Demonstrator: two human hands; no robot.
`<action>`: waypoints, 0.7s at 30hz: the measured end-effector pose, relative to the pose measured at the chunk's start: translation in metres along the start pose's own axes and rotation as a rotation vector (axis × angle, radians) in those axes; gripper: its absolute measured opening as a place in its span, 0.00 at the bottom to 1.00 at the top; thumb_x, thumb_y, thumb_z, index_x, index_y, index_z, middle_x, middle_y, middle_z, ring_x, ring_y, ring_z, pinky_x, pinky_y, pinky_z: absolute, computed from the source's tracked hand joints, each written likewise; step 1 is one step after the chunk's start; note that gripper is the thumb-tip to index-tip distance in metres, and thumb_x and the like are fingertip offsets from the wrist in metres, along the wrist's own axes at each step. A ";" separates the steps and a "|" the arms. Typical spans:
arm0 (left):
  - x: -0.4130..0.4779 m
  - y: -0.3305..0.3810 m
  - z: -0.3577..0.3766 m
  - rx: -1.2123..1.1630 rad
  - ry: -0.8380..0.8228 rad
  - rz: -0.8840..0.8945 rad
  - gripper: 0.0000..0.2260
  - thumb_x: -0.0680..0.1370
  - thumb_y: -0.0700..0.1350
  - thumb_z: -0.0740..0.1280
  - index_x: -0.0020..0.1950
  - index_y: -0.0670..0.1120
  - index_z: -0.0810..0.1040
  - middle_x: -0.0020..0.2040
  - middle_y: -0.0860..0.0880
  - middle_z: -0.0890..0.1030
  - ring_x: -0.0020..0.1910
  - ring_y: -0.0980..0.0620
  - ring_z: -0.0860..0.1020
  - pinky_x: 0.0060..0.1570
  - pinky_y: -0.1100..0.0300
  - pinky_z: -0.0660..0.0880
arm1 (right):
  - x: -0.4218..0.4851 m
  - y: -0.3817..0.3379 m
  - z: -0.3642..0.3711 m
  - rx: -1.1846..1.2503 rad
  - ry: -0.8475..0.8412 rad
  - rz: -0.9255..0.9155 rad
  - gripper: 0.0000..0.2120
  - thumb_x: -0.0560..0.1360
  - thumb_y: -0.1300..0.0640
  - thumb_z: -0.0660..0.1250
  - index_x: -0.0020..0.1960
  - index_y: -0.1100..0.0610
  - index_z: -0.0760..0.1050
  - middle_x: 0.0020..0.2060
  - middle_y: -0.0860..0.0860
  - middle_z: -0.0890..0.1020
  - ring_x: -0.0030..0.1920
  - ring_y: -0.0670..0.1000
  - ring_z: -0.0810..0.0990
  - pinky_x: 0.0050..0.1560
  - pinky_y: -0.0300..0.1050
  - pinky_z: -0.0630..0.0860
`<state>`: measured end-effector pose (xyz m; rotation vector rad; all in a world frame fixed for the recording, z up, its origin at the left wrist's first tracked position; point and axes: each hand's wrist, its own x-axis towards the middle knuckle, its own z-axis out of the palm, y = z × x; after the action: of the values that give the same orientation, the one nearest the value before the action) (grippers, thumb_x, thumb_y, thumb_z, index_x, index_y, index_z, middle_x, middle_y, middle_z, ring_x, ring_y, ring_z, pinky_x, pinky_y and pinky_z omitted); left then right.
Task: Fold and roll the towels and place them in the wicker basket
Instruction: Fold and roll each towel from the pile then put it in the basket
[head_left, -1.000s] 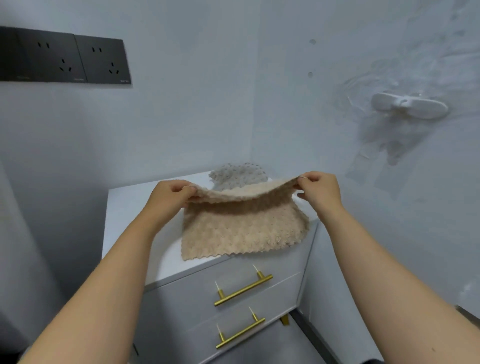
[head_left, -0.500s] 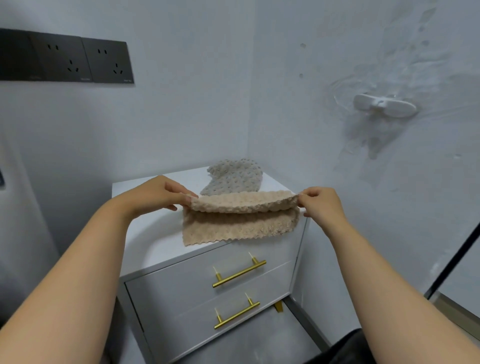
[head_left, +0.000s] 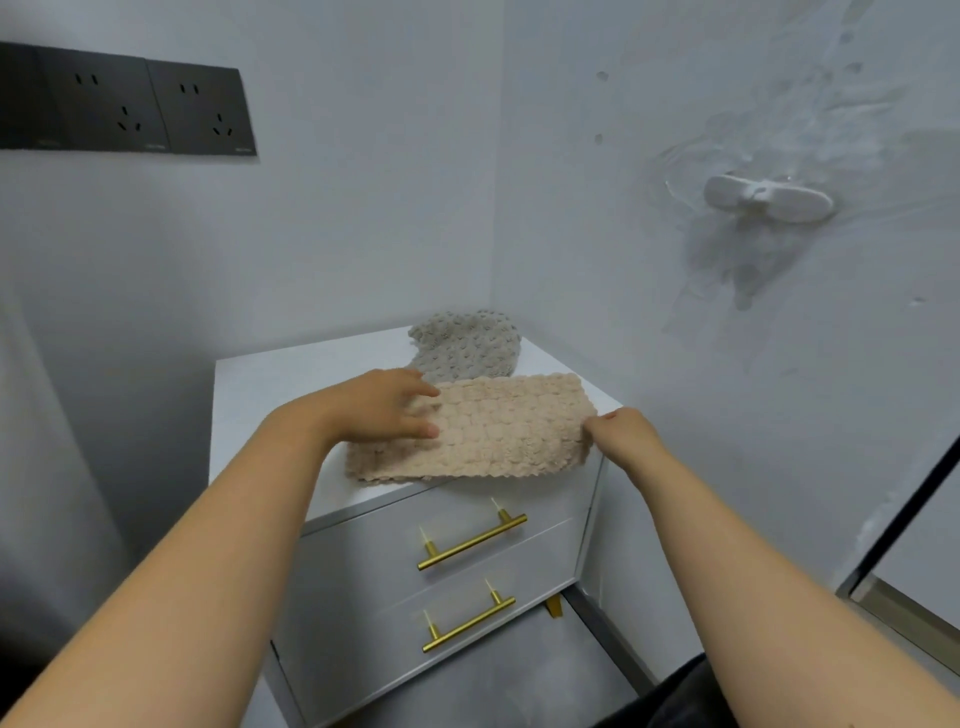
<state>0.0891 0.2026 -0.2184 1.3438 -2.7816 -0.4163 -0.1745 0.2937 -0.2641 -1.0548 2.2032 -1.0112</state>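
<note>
A beige bobbled towel (head_left: 498, 431) lies folded in half on top of the white cabinet (head_left: 270, 384), its long edge hanging slightly over the front. My left hand (head_left: 384, 410) rests flat on the towel's left end with straight fingers. My right hand (head_left: 623, 431) pinches the towel's right end at the cabinet's right corner. A grey bobbled towel (head_left: 467, 343) lies crumpled behind the beige one, toward the wall corner. No wicker basket is in view.
The cabinet stands in a wall corner and has two drawers with gold bar handles (head_left: 470, 540). Black wall sockets (head_left: 124, 104) sit at upper left. A white hook (head_left: 769, 200) is stuck to the right wall. A dark frame edge (head_left: 904, 519) runs at the right.
The raised top half of the beige towel has come down onto the lower half. My left hand let go of the corner and now lies flat on the towel.
</note>
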 end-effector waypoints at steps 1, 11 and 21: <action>0.004 0.004 0.007 0.047 -0.014 0.019 0.30 0.76 0.61 0.64 0.75 0.54 0.62 0.78 0.49 0.55 0.76 0.49 0.55 0.74 0.52 0.52 | 0.000 0.002 0.003 0.074 -0.034 0.017 0.10 0.76 0.60 0.60 0.36 0.57 0.68 0.31 0.50 0.70 0.31 0.48 0.67 0.29 0.40 0.60; 0.027 0.009 0.040 0.159 -0.129 -0.022 0.34 0.77 0.67 0.54 0.78 0.55 0.49 0.79 0.49 0.47 0.77 0.46 0.47 0.75 0.46 0.47 | 0.013 0.010 -0.001 0.595 -0.091 0.204 0.13 0.72 0.56 0.72 0.53 0.60 0.75 0.50 0.55 0.81 0.51 0.55 0.79 0.62 0.54 0.73; 0.010 0.025 0.004 -0.217 0.017 -0.030 0.12 0.77 0.57 0.66 0.49 0.49 0.82 0.40 0.50 0.85 0.35 0.54 0.81 0.39 0.61 0.76 | -0.002 -0.019 -0.020 0.586 -0.058 -0.127 0.12 0.71 0.71 0.69 0.49 0.57 0.74 0.45 0.56 0.80 0.41 0.54 0.80 0.46 0.54 0.79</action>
<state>0.0629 0.2102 -0.2166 1.3334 -2.6145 -0.6821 -0.1789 0.2956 -0.2369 -0.9323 1.6428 -1.5345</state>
